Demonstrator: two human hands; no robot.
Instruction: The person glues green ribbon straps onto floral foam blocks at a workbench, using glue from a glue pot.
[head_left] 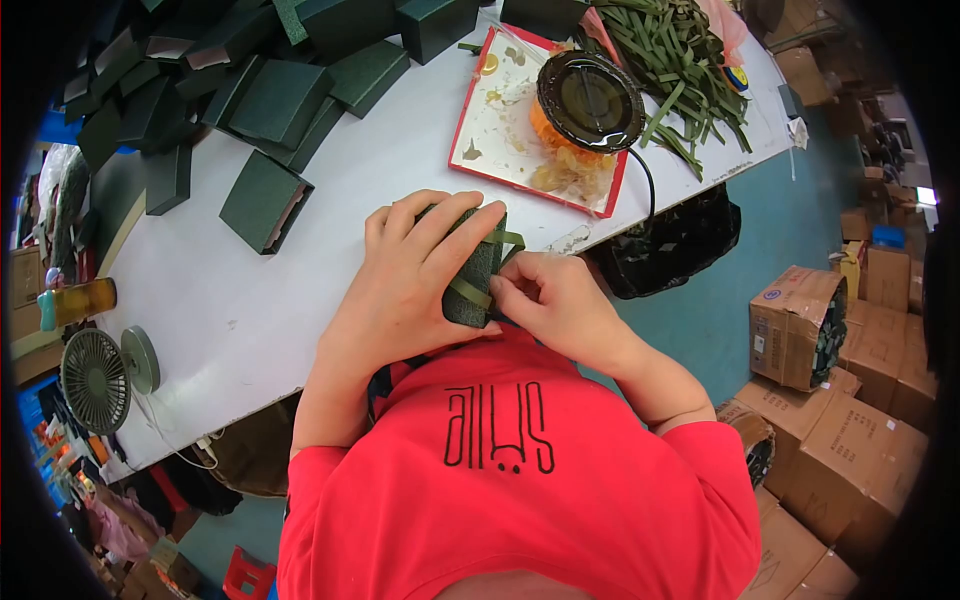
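Note:
Close to my body, at the table's edge, I hold a dark green box [473, 290] with a textured cover. My left hand [410, 260] wraps over it from the left, fingers spread across its top. An olive green ribbon [468, 293] crosses the box, and another strip of it sticks out past the box's right side. My right hand [545, 295] is closed in a pinch at the box's right edge, by the ribbon. Its fingertips partly hide what they grip.
Several dark green boxes [283, 103] lie at the table's upper left, one [265, 203] nearer. A round black pot [590, 100] of glue-like liquid stands on a red-rimmed tray [480, 165]. Ribbon strips [670, 60] are heaped behind. A fan [96, 380] sits left; cartons [795, 325] stand right.

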